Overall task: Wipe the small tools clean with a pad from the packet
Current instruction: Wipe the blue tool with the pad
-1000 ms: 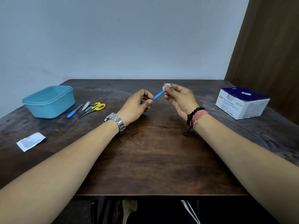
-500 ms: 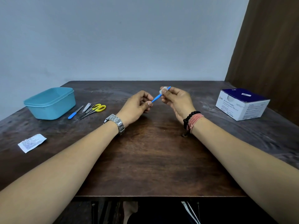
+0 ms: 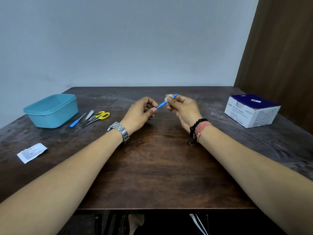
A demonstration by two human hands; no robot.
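Above the middle of the dark wooden table [image 3: 155, 167], my left hand [image 3: 141, 112] pinches the near end of a thin blue tool [image 3: 161, 105]. My right hand [image 3: 183, 108] pinches a small white pad [image 3: 167, 98] folded around the tool's far part, and the blue tip pokes out beyond the fingers. To the left lie a blue-handled file [image 3: 77, 120], a metal nail clipper [image 3: 89, 114] and yellow-handled scissors [image 3: 99, 117]. A torn white packet [image 3: 32, 152] lies flat near the left edge.
A light blue plastic tub [image 3: 50, 110] stands at the back left beside the loose tools. A white and navy box of alcohol swabs [image 3: 252, 110] sits at the right. A brown wall panel rises behind the box.
My right hand has slid the pad back along the blue tool toward my left hand, so the blue tip now shows past the pad. My left hand has held still.
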